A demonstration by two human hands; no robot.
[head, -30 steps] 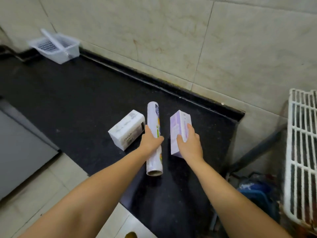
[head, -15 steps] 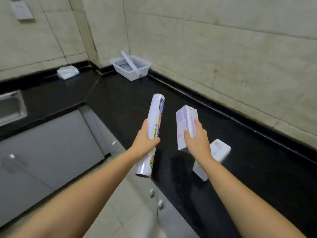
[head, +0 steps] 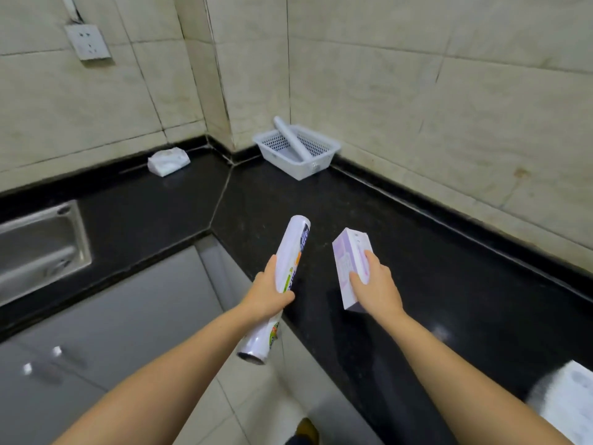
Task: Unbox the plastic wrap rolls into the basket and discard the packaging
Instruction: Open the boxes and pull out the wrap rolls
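At the surface's back corner, the basket held one roll. Left hand gripped a wrapped roll; right hand clasped a box.

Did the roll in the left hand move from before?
Yes. The roll was lying on the black counter; now the left hand holds it lifted above the counter's edge.

Roll and box — in hands

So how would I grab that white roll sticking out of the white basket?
Judging by its pose, grip the white roll near its upper end, coming from above. That end leans up past the rim of the white plastic basket, while the lower end sits down inside.
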